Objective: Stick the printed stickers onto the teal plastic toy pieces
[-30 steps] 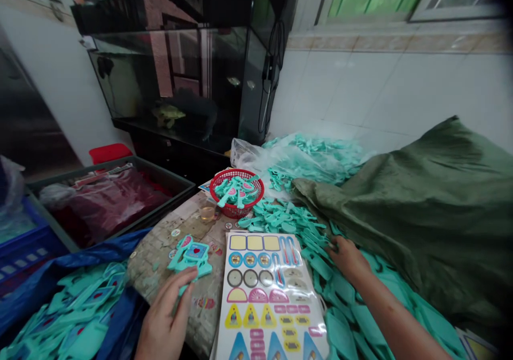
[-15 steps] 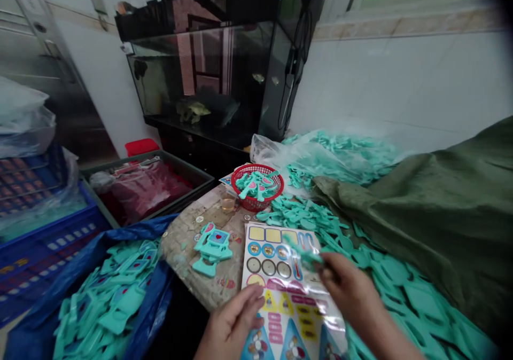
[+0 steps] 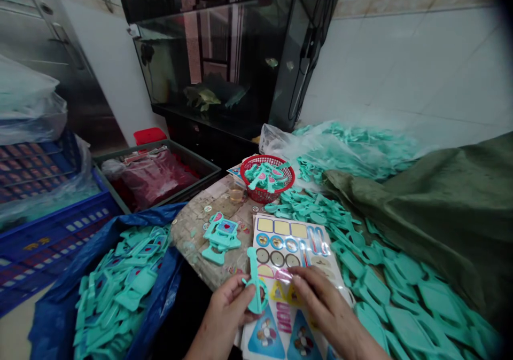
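In my left hand (image 3: pixel 228 309) a teal plastic toy piece (image 3: pixel 252 261) is pinched, its narrow handle pointing up and its ring-shaped end low by my fingers. Below it lies a sheet of printed stickers (image 3: pixel 276 226), with yellow squares, round dials, pink labels and blue triangles. My right hand (image 3: pixel 326 306) rests on this sheet, fingers stretched out, fingertips touching near the pink labels. Whether a sticker edge is under the fingertips I cannot tell. To the left on the table sits a small stack of teal pieces (image 3: pixel 220 240), one bearing a heart sticker.
A red basket (image 3: pixel 267 194) of teal pieces stands at the table's back, beside a small cup (image 3: pixel 235 193). Loose teal pieces (image 3: pixel 401 290) cover the right side, near a green cloth (image 3: pixel 433 189). At left is a blue bag (image 3: pixel 160 296) of stickered pieces; a fish tank (image 3: pixel 216 55) stands behind.
The teal piece has passed from my right hand to my left. My right hand has come down onto the sticker sheet. The view has shifted slightly.
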Action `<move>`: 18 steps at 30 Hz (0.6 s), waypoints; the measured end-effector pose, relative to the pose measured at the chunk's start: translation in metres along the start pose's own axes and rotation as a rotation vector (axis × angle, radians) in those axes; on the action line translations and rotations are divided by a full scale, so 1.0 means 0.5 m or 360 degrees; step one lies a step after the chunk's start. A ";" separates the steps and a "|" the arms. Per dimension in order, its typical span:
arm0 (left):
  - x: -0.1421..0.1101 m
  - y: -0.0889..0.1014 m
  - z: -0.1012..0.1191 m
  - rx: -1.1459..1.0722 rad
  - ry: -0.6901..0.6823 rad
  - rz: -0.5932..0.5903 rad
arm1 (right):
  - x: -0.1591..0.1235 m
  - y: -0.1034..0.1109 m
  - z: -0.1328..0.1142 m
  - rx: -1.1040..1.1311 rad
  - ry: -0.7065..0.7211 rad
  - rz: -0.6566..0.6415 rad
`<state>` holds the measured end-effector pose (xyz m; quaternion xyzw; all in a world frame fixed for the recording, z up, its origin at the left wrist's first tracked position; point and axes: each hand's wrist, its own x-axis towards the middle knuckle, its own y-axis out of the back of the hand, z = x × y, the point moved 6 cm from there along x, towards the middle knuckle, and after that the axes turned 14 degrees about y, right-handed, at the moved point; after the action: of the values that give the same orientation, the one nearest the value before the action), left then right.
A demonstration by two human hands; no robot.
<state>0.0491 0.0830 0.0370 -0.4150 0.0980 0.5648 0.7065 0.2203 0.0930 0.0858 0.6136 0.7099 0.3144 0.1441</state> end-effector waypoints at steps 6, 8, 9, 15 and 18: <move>0.024 -0.011 -0.003 0.0032 0.0068 -0.0079 | 0.041 0.014 0.081 -0.0441 0.0126 -0.0138; 0.036 -0.011 -0.008 0.0034 0.0104 -0.0080 | 0.046 0.010 0.095 -0.0477 0.0122 -0.0136; 0.041 -0.011 -0.010 0.0028 0.0120 -0.0083 | 0.048 0.008 0.098 -0.0494 0.0128 -0.0142; 0.054 -0.012 -0.010 -0.0011 0.0225 -0.0120 | 0.055 0.006 0.104 -0.0494 0.0158 -0.0196; 0.052 -0.012 -0.008 0.0004 0.0238 -0.0098 | 0.057 0.003 0.108 -0.0456 0.0155 -0.0236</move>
<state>0.0646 0.0988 0.0217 -0.4579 0.1383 0.5101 0.7148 0.2472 0.1349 0.0509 0.5166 0.7073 0.4303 0.2183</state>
